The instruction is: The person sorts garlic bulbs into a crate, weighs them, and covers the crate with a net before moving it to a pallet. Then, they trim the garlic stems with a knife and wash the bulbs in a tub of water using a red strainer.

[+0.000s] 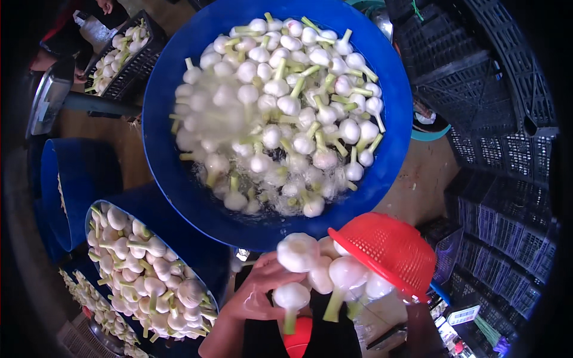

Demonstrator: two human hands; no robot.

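Wet white garlic bulbs [348, 273] with short green stems are bunched in front of my body, just below a big blue tub [156, 128]. My left hand [259, 292] is cupped around the left side of this bunch, fingers curved against the bulbs. On the other side a red perforated colander [397, 247] is tipped, its opening towards the bulbs. My right forearm [422, 331] reaches up to the colander's lower rim; the hand on it is mostly hidden. Many more garlic bulbs [304, 143] float in the tub, where the water churns and froths.
A blue barrel [95, 209] full of garlic stands at lower left, another blue barrel [54, 197] behind it. A person's hand [104, 6] shows at upper left by a black crate [152, 48] of garlic. Black crates [495, 227] are stacked along the right. A scale [462, 315] sits lower right.
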